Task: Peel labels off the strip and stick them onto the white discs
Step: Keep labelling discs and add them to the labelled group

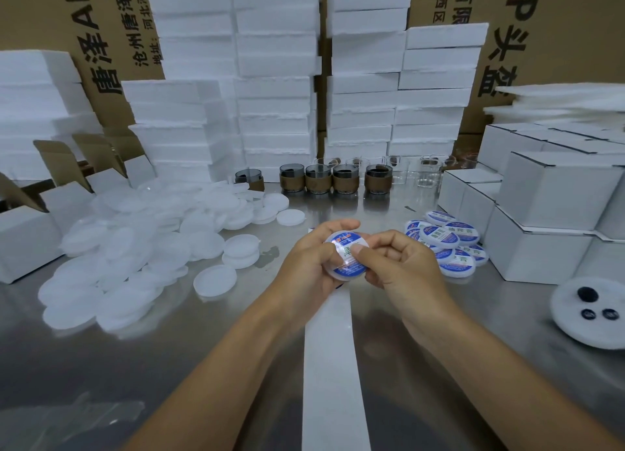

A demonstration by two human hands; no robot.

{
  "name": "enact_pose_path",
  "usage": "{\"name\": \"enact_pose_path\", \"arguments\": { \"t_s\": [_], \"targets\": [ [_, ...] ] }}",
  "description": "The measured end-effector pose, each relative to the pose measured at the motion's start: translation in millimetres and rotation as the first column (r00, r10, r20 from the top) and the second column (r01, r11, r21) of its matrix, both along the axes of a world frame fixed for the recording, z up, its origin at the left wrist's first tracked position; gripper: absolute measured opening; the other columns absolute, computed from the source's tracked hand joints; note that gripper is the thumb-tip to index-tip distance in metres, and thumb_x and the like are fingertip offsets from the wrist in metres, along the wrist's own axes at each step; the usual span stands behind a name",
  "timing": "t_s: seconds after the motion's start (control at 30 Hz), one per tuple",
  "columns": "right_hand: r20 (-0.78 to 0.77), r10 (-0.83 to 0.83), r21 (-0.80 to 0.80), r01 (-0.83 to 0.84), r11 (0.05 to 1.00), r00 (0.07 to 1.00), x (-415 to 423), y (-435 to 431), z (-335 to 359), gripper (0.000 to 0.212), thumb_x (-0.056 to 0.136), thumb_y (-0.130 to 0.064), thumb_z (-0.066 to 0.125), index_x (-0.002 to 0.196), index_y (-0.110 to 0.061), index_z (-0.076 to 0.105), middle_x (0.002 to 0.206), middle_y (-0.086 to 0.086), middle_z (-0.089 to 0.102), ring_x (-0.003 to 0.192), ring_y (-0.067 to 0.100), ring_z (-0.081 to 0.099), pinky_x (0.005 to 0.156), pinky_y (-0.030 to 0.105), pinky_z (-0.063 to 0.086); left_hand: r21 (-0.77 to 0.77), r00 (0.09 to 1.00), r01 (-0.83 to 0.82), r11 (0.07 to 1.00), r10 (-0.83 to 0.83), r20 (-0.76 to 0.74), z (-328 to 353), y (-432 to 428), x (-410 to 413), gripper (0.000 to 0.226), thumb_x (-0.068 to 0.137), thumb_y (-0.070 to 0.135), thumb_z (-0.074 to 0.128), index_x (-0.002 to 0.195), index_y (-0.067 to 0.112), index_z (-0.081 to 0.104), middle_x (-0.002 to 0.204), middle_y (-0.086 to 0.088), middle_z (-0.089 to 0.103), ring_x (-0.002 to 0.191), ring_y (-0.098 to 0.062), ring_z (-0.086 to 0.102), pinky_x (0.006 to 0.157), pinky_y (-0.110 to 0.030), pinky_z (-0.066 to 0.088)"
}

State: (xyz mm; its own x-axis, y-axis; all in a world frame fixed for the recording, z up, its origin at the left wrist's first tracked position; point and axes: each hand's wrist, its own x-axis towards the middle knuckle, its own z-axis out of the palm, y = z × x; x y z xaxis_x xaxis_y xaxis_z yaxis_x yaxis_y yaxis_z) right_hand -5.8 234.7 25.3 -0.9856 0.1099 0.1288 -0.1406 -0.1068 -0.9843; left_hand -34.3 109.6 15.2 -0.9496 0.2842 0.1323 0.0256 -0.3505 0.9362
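Pinching 1 white disc (338,276) faced with a blue-rimmed label (351,267), fingers of left hand (311,261) and right hand (402,264).

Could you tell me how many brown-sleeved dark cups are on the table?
5 cups: four in a row at the back centre, one further left, partly behind white discs.

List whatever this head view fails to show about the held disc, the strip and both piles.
Head view:
1. Disc: label's middle covered by both thumbs; print too small.
2. Strip: a stretch hidden under the left hand and right hand; near end cut by the bottom edge.
3. Plain discs: blurred, overlapping, uncountable.
4. Labelled discs: lower ones hidden by upper ones.
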Motion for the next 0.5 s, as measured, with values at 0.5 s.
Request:
{"name": "enact_pose_path", "arguments": {
  "t_s": [0.5],
  "targets": [
    [-0.118,-0.094,0.140,0.110,0.984,0.989,-2.0,-1.5,-5.4,0.014,0.078,-0.004,0.069,0.071,-0.009,0.059,0.062,0.004,0.063,0.052,0.002,0.058,0.050,0.012,0.046,-0.057,1.000,0.012,0.998,-0.014,-0.028,-0.8,1.8,3.4,0.046,0.080,-0.017,0.036,0.100,0.015,0.063,0.082,0.002,0.073,0.080,-0.013,0.070,0.067,-0.023,0.055]
  ]
}}
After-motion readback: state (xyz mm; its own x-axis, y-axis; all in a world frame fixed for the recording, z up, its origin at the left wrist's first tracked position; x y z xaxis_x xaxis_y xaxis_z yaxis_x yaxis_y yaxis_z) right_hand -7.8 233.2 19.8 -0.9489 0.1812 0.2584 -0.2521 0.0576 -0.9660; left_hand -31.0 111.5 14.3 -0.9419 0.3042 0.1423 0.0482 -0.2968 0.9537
